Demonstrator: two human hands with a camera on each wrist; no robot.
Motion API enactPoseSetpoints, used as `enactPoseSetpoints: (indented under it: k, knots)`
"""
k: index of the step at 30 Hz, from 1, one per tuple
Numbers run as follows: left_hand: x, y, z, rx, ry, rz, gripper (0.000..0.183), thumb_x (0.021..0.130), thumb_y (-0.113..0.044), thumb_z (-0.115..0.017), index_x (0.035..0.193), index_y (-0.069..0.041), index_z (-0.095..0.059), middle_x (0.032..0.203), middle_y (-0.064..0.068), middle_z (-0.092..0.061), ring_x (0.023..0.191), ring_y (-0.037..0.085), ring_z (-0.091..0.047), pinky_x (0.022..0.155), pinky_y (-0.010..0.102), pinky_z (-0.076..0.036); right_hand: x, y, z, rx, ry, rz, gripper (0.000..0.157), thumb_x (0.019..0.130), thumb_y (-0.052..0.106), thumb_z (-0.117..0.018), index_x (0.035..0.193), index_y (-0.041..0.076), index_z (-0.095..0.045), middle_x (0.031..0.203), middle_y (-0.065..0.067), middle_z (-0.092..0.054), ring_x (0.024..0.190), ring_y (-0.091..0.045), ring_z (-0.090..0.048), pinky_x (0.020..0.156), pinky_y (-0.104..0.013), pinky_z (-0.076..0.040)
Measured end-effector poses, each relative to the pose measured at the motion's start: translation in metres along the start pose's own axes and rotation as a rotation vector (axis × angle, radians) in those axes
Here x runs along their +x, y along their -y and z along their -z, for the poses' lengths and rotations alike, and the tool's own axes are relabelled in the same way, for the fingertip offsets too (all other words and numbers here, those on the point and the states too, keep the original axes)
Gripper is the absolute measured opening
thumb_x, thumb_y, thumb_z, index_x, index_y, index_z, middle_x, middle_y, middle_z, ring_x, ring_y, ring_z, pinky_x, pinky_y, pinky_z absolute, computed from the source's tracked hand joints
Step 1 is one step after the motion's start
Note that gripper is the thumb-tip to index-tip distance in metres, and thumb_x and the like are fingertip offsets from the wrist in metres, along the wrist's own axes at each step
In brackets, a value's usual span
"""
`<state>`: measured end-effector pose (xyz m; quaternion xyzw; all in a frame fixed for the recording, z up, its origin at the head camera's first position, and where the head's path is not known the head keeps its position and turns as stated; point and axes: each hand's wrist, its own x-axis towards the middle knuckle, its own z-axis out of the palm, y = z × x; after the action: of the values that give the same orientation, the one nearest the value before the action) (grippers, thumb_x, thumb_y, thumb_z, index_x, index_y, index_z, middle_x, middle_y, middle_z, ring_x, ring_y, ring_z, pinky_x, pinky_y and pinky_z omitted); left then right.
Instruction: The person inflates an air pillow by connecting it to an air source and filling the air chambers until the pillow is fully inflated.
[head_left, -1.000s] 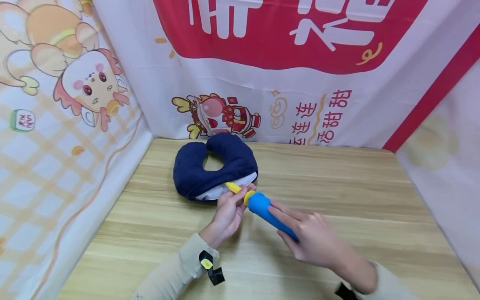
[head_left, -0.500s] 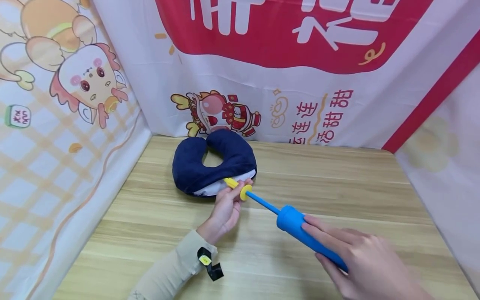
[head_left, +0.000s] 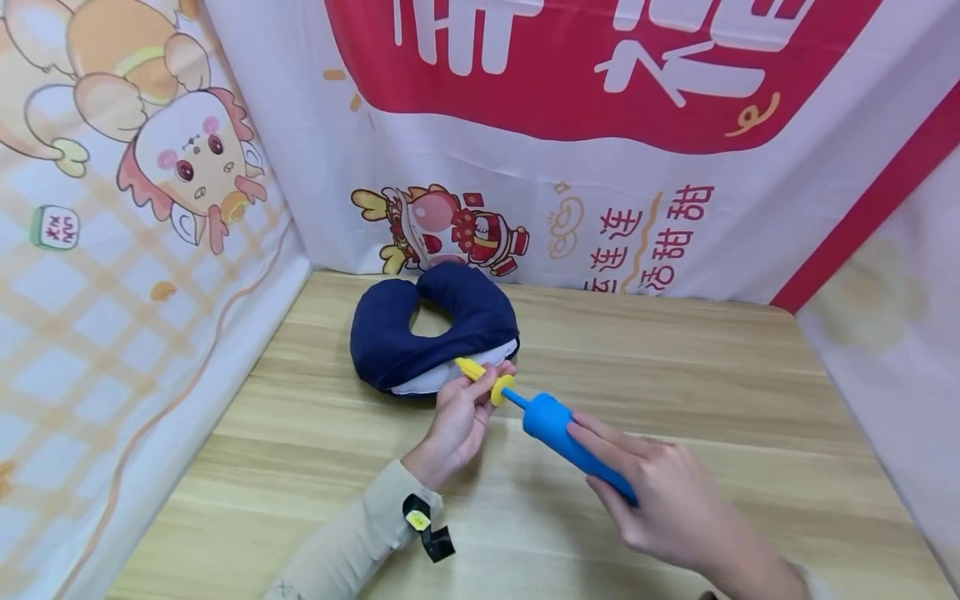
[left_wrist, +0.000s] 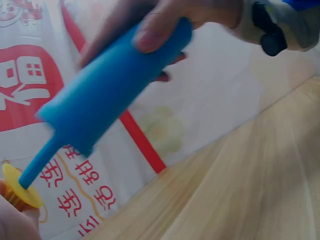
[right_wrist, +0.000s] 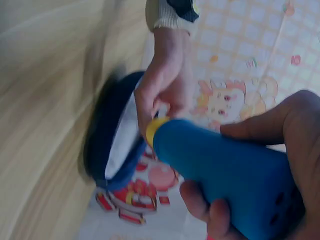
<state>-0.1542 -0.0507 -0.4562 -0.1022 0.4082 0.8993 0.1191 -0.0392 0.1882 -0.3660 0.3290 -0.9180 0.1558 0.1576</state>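
A navy U-shaped neck pillow (head_left: 390,333) lies at the back left of the table, a white inner part (head_left: 427,381) showing along its open front seam. My left hand (head_left: 457,421) pinches the yellow nozzle end (head_left: 501,390) of a hand air pump at that seam, the yellow tip over the white part. My right hand (head_left: 667,492) grips the pump's blue barrel (head_left: 551,425), and a short length of blue rod shows between barrel and yellow flange. In the right wrist view the fingers wrap round the blue barrel (right_wrist: 215,170).
The wood-grain table (head_left: 712,375) is bordered by printed cloth walls, with a red-and-white cloth (head_left: 585,217) at the back and a checked one (head_left: 150,333) on the left. A black wrist strap (head_left: 427,529) sits on the left sleeve.
My right hand pulled the blue barrel back toward the lower right, baring the rod, then pushed it partway in again. My left hand and the pillow stay nearly where they were.
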Motion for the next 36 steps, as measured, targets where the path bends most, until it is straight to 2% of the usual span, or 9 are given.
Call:
enactPoseSetpoints:
  k: [3, 5, 9, 18, 24, 27, 29, 33, 36]
  knots:
    - [0.000, -0.006, 0.001, -0.021, -0.003, 0.000, 0.029, 0.107, -0.003, -0.057, 0.133, 0.009, -0.051, 0.111, 0.002, -0.080, 0.105, 0.010, -0.077, 0.098, 0.023, -0.058, -0.020, -0.003, 0.021, 0.017, 0.060, -0.052, 0.060, 0.096, 0.037, -0.078, 0.152, 0.030, -0.058, 0.141, 0.007, -0.070, 0.099, -0.013, -0.079, 0.075, -0.038, -0.066]
    - [-0.001, -0.008, 0.002, -0.018, -0.008, -0.007, 0.022, 0.107, -0.003, -0.057, 0.126, 0.006, -0.053, 0.111, 0.004, -0.080, 0.103, 0.010, -0.077, 0.096, 0.022, -0.059, -0.029, 0.001, 0.033, 0.000, 0.079, -0.100, 0.077, 0.085, 0.030, -0.089, 0.154, 0.035, -0.055, 0.140, 0.010, -0.070, 0.097, -0.011, -0.078, 0.073, -0.036, -0.066]
    - [-0.004, -0.005, -0.001, -0.003, -0.025, -0.017, 0.026, 0.109, -0.006, -0.055, 0.131, 0.007, -0.051, 0.116, 0.004, -0.078, 0.105, 0.008, -0.075, 0.095, 0.020, -0.059, -0.028, 0.013, 0.039, -0.086, 0.055, -0.120, 0.085, 0.075, 0.028, -0.095, 0.151, 0.037, -0.058, 0.134, 0.012, -0.073, 0.091, -0.009, -0.078, 0.066, -0.030, -0.063]
    - [-0.017, 0.019, -0.010, 0.053, -0.036, 0.019, 0.033, 0.111, -0.015, -0.055, 0.137, 0.005, -0.051, 0.122, 0.003, -0.078, 0.112, 0.009, -0.073, 0.100, 0.022, -0.057, 0.017, 0.021, -0.022, -0.103, -0.106, -0.022, 0.054, 0.074, 0.015, -0.085, 0.127, 0.013, -0.077, 0.129, -0.003, -0.077, 0.077, -0.017, -0.078, 0.056, -0.032, -0.057]
    - [-0.014, 0.019, -0.001, 0.142, 0.046, 0.065, 0.042, 0.110, -0.017, -0.056, 0.141, 0.011, -0.049, 0.122, 0.003, -0.075, 0.111, 0.008, -0.072, 0.102, 0.024, -0.057, 0.017, 0.011, -0.037, -0.048, -0.103, -0.038, 0.055, 0.076, 0.016, -0.086, 0.130, 0.015, -0.075, 0.130, -0.001, -0.077, 0.077, -0.015, -0.078, 0.058, -0.032, -0.058]
    - [-0.008, 0.007, 0.013, 0.375, 0.117, 0.055, 0.044, 0.113, -0.026, -0.052, 0.135, 0.011, -0.056, 0.116, 0.010, -0.075, 0.105, 0.012, -0.074, 0.101, 0.031, -0.059, 0.017, 0.003, -0.036, -0.018, -0.086, -0.059, 0.056, 0.080, 0.017, -0.085, 0.134, 0.018, -0.073, 0.132, 0.003, -0.076, 0.078, -0.012, -0.077, 0.058, -0.031, -0.057]
    - [-0.007, -0.006, 0.024, 0.659, 0.154, -0.010, 0.040, 0.112, -0.030, -0.052, 0.127, 0.005, -0.063, 0.110, 0.011, -0.077, 0.100, 0.014, -0.076, 0.096, 0.033, -0.062, 0.019, -0.002, -0.035, -0.008, -0.075, -0.053, 0.055, 0.081, 0.018, -0.083, 0.136, 0.020, -0.073, 0.132, 0.004, -0.076, 0.078, -0.011, -0.076, 0.058, -0.030, -0.056]
    - [-0.007, -0.032, 0.039, 1.286, 0.196, -0.375, 0.022, 0.105, -0.020, -0.064, 0.114, -0.002, -0.072, 0.105, 0.012, -0.079, 0.096, 0.018, -0.079, 0.086, 0.034, -0.064, 0.021, -0.008, -0.031, -0.003, -0.057, -0.042, 0.054, 0.083, 0.019, -0.083, 0.136, 0.021, -0.072, 0.132, 0.005, -0.075, 0.083, -0.011, -0.077, 0.062, -0.033, -0.059]
    - [-0.005, -0.048, 0.046, 1.567, 0.197, -0.678, 0.021, 0.094, -0.007, -0.075, 0.114, -0.001, -0.073, 0.106, 0.011, -0.077, 0.095, 0.022, -0.077, 0.083, 0.036, -0.064, 0.021, -0.012, -0.029, -0.011, -0.041, -0.045, 0.055, 0.083, 0.021, -0.083, 0.137, 0.022, -0.072, 0.133, 0.005, -0.075, 0.088, -0.012, -0.078, 0.065, -0.036, -0.061]
